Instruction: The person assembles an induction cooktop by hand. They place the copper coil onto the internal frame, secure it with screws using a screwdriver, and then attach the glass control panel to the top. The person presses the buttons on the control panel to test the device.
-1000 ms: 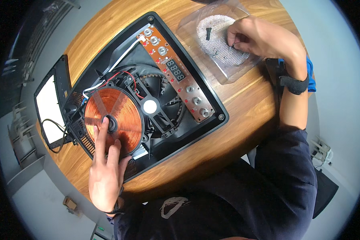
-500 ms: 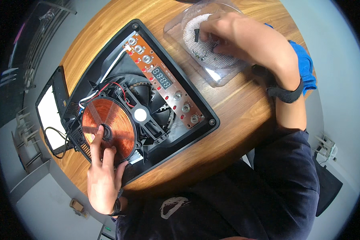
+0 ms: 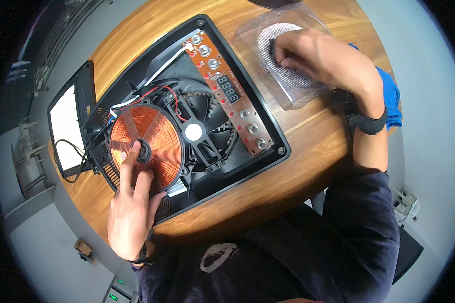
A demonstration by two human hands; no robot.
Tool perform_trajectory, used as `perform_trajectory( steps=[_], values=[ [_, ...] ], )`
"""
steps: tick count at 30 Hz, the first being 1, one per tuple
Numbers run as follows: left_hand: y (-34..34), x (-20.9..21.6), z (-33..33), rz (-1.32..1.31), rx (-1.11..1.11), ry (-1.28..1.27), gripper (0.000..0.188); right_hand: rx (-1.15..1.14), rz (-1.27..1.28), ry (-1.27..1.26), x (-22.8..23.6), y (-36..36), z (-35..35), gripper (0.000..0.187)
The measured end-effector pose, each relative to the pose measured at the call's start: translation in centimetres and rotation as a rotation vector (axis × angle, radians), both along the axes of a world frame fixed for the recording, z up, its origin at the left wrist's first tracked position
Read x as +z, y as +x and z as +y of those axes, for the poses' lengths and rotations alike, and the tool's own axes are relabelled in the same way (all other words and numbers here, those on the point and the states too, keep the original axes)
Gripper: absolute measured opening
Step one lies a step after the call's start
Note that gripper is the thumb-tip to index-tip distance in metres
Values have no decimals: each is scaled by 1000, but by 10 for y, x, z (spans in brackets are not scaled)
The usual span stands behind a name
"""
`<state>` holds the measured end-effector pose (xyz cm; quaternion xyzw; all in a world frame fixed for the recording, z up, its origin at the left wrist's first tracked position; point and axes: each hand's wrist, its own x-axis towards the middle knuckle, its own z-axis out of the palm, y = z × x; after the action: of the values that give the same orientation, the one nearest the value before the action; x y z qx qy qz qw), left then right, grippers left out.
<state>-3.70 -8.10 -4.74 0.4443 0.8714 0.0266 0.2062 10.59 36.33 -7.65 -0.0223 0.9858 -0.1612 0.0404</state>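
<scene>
- L hand loosely spread, index tip rested by hub of copper induction coil; nothing gripped.
- Coil seated in L part of black cooktop housing; whether fastened can't be told.
- Fan & ctrl PCB already placed; housing left uncovered.
- White-faced black panel laid L, unfitted.
- R hand curled over clear plastic tray, by small black part; whether anything's pinched can't be told.

A partly shadowed wooden table stands above pale grey floor.
</scene>
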Motion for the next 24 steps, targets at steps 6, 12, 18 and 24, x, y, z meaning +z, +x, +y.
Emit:
perform_trajectory(
  steps=[6,12,18,24],
  values=[
    [-3,1,3,1,-11,28,51,-81,55,-227,15,-6,9,17],
    [-10,7,0,-11,-83,129,47,17,209,-173,26,-17,-5,16],
    [-20,-1,-8,10,-135,251,37,19,248,-281,29,-22,-32,18],
    [-27,3,-11,-3,-144,356,28,135,259,-205,35,-27,-66,17]
  ],
)
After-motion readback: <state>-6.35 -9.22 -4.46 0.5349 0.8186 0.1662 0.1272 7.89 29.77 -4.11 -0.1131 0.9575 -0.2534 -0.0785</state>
